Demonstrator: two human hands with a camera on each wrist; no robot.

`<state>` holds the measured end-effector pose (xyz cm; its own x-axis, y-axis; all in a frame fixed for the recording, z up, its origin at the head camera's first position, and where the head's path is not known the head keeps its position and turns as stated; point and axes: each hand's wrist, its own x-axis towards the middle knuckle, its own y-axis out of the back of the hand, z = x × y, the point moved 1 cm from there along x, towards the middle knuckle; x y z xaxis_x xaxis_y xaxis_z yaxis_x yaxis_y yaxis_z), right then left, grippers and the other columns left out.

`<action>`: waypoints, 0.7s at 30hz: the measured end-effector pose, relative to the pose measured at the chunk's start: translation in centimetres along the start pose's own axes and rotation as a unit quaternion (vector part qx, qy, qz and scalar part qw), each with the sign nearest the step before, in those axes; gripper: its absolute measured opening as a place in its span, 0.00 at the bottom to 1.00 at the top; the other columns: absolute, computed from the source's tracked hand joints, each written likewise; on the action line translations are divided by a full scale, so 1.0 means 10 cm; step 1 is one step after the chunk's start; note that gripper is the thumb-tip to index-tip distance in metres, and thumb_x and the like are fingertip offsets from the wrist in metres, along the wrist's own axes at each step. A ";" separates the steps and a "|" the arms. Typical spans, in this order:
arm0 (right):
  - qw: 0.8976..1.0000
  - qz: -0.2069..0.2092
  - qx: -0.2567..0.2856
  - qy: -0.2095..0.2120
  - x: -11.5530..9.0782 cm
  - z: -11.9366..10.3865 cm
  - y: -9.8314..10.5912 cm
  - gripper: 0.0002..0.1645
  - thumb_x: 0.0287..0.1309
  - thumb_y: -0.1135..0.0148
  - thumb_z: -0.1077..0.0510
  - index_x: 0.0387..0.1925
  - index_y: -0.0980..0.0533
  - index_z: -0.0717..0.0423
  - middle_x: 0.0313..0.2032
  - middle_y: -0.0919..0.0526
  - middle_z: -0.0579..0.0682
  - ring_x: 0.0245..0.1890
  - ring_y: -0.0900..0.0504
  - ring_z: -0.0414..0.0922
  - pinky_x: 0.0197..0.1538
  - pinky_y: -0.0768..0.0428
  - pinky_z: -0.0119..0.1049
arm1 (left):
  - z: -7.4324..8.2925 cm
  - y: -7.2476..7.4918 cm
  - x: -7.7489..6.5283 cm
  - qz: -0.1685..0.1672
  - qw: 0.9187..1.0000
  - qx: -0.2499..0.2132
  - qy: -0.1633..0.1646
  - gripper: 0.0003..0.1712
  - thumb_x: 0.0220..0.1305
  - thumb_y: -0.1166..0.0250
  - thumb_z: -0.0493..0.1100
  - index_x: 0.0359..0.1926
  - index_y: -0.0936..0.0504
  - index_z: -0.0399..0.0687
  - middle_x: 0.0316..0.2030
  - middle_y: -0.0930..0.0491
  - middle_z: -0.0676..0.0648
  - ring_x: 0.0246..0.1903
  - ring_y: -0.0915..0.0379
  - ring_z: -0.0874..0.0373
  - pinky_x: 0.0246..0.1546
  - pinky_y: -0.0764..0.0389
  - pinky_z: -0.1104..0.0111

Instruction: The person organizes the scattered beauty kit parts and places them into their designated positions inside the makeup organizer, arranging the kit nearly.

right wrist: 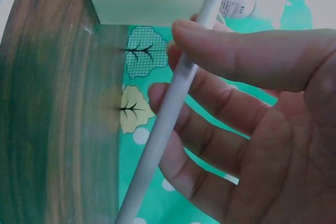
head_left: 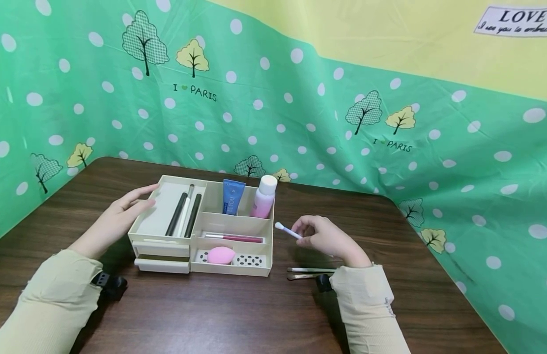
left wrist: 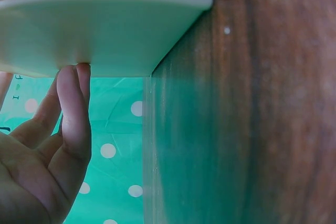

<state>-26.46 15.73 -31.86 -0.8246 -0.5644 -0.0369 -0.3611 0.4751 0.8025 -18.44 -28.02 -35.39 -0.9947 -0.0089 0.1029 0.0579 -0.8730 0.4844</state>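
a: what's the white stick (head_left: 288,231)?

b: a slim white wand with a rounded tip, held nearly level just right of the organizer (head_left: 202,226). its tip points toward the organizer's right wall and stops short of it. the right wrist view shows a smooth, pale, straight shaft.

a: and the organizer?

b: a cream plastic box, upright on the table, split into compartments with two shallow drawers at its front left corner. both drawers look slightly pulled out.

a: is anything touching it?

b: fingertips meet its left wall, at the top edge. the stick is apart from it.
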 end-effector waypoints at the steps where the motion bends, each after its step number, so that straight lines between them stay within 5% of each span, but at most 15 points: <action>1: 1.000 0.005 0.002 0.003 0.00 -0.01 0.00 0.09 0.54 0.33 0.69 0.38 0.20 0.62 0.29 0.21 0.50 0.32 0.24 0.45 0.38 0.27 0.38 | 0.00 0.00 0.00 0.000 1.000 0.002 0.000 0.34 0.75 0.50 0.60 0.77 0.42 0.57 0.71 0.39 0.38 0.53 0.35 0.69 0.48 0.32 0.76; 6: 1.000 0.026 0.011 0.013 -0.01 -0.08 0.01 0.10 0.54 0.33 0.70 0.39 0.20 0.62 0.29 0.21 0.50 0.31 0.25 0.44 0.39 0.26 0.38 | -0.01 0.01 0.00 -0.001 1.000 0.013 0.000 0.34 0.76 0.52 0.61 0.77 0.43 0.58 0.73 0.41 0.39 0.59 0.38 0.60 0.52 0.34 0.68; 12: 0.999 0.039 0.017 0.022 -0.02 -0.13 0.02 0.11 0.54 0.33 0.70 0.41 0.20 0.63 0.28 0.21 0.50 0.30 0.24 0.45 0.36 0.26 0.37 | -0.02 0.01 -0.01 0.000 1.000 0.009 -0.005 0.34 0.76 0.52 0.60 0.77 0.43 0.56 0.69 0.37 0.37 0.48 0.34 0.73 0.45 0.30 0.79; 21: 0.998 0.044 0.030 0.021 -0.04 -0.20 0.01 0.11 0.55 0.33 0.69 0.42 0.21 0.63 0.29 0.20 0.51 0.30 0.24 0.45 0.36 0.26 0.37 | -0.01 0.00 0.01 0.004 1.000 0.004 -0.002 0.34 0.75 0.50 0.60 0.77 0.42 0.56 0.70 0.38 0.36 0.48 0.34 0.74 0.44 0.31 0.81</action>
<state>-25.31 14.61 -30.58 -0.8357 -0.5461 0.0585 -0.3147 0.5634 0.7639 -18.53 -28.02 -35.47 -0.9937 -0.0141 0.1110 0.0670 -0.8692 0.4899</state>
